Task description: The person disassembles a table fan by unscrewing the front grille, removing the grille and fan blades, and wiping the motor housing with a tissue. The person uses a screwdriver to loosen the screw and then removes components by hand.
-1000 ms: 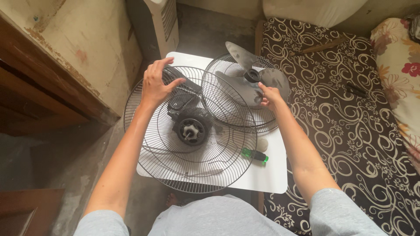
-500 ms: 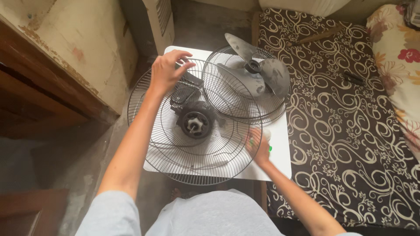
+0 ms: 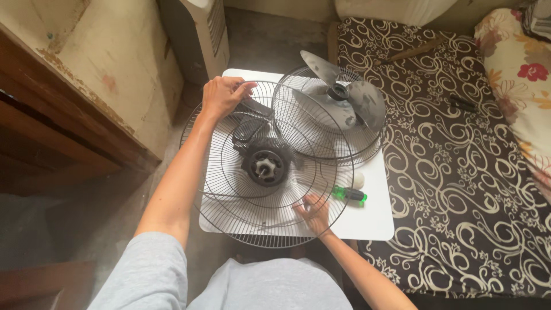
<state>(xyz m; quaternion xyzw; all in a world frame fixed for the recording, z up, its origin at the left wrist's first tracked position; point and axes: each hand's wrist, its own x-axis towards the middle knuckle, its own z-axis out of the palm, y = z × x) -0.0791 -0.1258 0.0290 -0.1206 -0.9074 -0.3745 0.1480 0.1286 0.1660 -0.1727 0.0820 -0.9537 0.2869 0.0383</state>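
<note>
A mattress with a dark cover and cream swirls fills the right side, with a floral pillow at its far corner. On the left stands a worn cupboard, and a white appliance stands beyond the table. Between them sits a small white table. On it lies the rear guard, a round wire grill with the black motor at its centre, overhanging the table's left and near edges. Just beyond it, overlapping its far right rim, rests the front guard, and the grey blade lies in it. The left hand grips the rear guard's far rim, fingers curled around the wires. The right hand presses on the near right of the same guard, fingers spread across the wires. Just right of that hand a green screwdriver lies on the table, a small white piece beside it
</note>
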